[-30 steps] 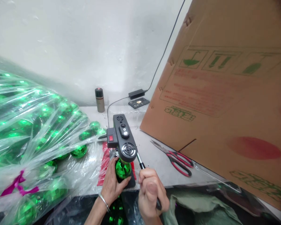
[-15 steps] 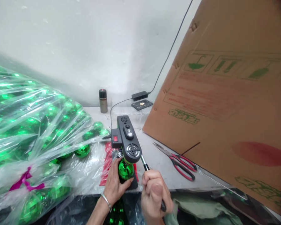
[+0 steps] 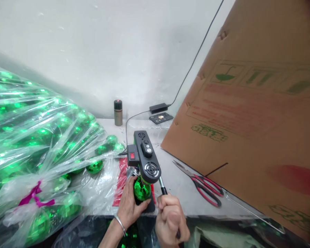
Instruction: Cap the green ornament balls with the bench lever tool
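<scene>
A small black bench machine (image 3: 146,155), shaped like a mini drill press with a red switch, stands near the table's front edge. Under its head, a shiny green faceted ball (image 3: 142,188) is gripped by my left hand (image 3: 130,201), thumb at the front and fingers along the left side. My left wrist wears a metal bangle. Closed in a fist, my right hand (image 3: 172,218) grips the black-ended lever handle (image 3: 163,188) on the machine's right side. The spot where the machine meets the ball is hidden by its head.
A large clear plastic bag (image 3: 46,137) of green balls fills the left, tied with a magenta ribbon (image 3: 35,197). Red-handled scissors (image 3: 204,186) lie right of the machine, before a big cardboard box (image 3: 243,113). Behind are a spray can (image 3: 118,113), power adapter (image 3: 158,107) and phone (image 3: 161,118).
The whole view has shifted slightly, so things appear a little further right and lower. Both hands keep the same holds on the ball and the lever handle.
</scene>
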Tool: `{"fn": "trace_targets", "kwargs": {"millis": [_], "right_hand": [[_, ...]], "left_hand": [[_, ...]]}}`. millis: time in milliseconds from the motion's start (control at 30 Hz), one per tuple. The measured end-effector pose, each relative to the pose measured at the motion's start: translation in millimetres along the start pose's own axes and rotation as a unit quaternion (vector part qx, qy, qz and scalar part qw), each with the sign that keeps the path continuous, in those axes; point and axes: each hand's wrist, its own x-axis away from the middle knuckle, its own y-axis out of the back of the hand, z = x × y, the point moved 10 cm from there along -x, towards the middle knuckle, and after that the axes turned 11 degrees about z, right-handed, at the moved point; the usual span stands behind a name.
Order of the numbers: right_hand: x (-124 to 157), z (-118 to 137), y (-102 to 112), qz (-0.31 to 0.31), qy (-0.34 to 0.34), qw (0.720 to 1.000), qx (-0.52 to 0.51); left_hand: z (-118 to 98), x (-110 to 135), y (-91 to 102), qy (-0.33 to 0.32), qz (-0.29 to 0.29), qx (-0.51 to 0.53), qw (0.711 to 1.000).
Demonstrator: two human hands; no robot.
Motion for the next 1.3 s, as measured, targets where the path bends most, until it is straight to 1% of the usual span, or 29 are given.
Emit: {"fn": "trace_targets", "kwargs": {"millis": [100, 167, 267, 333, 400, 467, 500, 567, 600, 633, 667, 700, 733, 767, 800, 833, 867, 900, 967, 1067, 1133, 1200, 1267, 1300], "right_hand": [[4.5, -1.7, 0.4, 0.019, 0.014, 1.000, 0.014], [-2.5, 3.0, -0.4, 0.037, 0.020, 0.999, 0.012], [-31.1, 13.8, 1.1, 0.033, -0.010, 0.999, -0.019], [-54.6, 23.3, 2.2, 0.019, -0.034, 0.999, -0.031], [-72.8, 32.9, -0.8, 0.026, -0.043, 0.998, -0.028], [-79.6, 39.0, -2.6, 0.033, -0.038, 0.999, -0.021], [-78.6, 39.7, -2.3, 0.032, -0.035, 0.999, -0.018], [-71.3, 36.7, -1.5, 0.026, -0.037, 0.999, -0.016], [-66.6, 33.6, -0.8, 0.020, -0.042, 0.999, -0.018], [-62.3, 31.4, -0.1, 0.012, -0.043, 0.999, -0.022], [-58.7, 29.7, 0.5, 0.005, -0.043, 0.999, -0.026], [-56.1, 29.2, 1.5, -0.003, -0.038, 0.999, -0.030], [-54.4, 28.7, 2.0, -0.006, -0.035, 0.999, -0.032], [-53.4, 27.3, 2.2, -0.004, -0.038, 0.999, -0.033], [-52.8, 25.6, 1.6, 0.005, -0.044, 0.998, -0.033], [-52.1, 24.1, 1.2, 0.017, -0.049, 0.998, -0.033], [-51.1, 21.9, 0.6, 0.031, -0.058, 0.997, -0.033], [-49.7, 19.9, 0.0, 0.047, -0.066, 0.996, -0.034], [-46.0, 16.6, 0.0, 0.067, -0.076, 0.994, -0.038], [-42.1, 13.8, 0.2, 0.076, -0.085, 0.993, -0.037], [-43.3, 16.8, 0.0, 0.070, -0.070, 0.994, -0.035], [-47.7, 21.9, -0.2, 0.060, -0.048, 0.996, -0.034], [-54.2, 25.8, -0.5, 0.051, -0.040, 0.997, -0.032], [-57.9, 26.3, -1.5, 0.052, -0.046, 0.997, -0.030]], "left_hand": [[-0.8, -0.7, 0.4, 0.003, 0.005, 0.007, 1.000], [-0.6, -2.8, 0.6, 0.000, 0.005, 0.008, 1.000], [2.8, -4.9, 0.1, -0.007, 0.001, 0.007, 1.000], [6.5, 1.0, 0.6, -0.015, -0.012, 0.002, 1.000], [10.8, 18.7, 2.3, -0.028, -0.031, -0.017, 0.999], [14.7, 47.3, 4.3, -0.046, -0.043, -0.054, 0.997], [16.4, 63.2, 5.9, -0.054, -0.045, -0.077, 0.995], [19.7, 90.3, 15.7, -0.061, -0.052, -0.123, 0.989], [20.1, 97.9, 24.1, -0.063, -0.054, -0.141, 0.987], [19.5, 99.9, 36.2, -0.061, -0.058, -0.156, 0.984], [18.2, 95.7, 51.6, -0.055, -0.066, -0.169, 0.982], [16.2, 85.6, 70.3, -0.046, -0.078, -0.179, 0.980], [16.0, 71.6, 94.9, -0.019, -0.113, -0.189, 0.975], [17.4, 55.5, 121.6, 0.022, -0.156, -0.199, 0.967], [20.5, 39.7, 148.7, 0.075, -0.205, -0.206, 0.954], [27.0, 23.4, 170.2, 0.138, -0.231, -0.209, 0.940], [38.2, 6.2, 182.8, 0.210, -0.216, -0.201, 0.932], [49.0, -8.3, 190.2, 0.268, -0.193, -0.185, 0.926], [63.1, -26.8, 197.6, 0.333, -0.164, -0.156, 0.915], [74.4, -36.1, 197.9, 0.363, -0.152, -0.115, 0.912], [77.5, -37.4, 193.2, 0.361, -0.141, -0.084, 0.918], [75.9, -37.2, 185.9, 0.348, -0.125, -0.046, 0.928], [69.6, -32.9, 177.4, 0.330, -0.114, -0.005, 0.937], [64.7, -28.6, 172.6, 0.320, -0.113, 0.009, 0.941]]}}
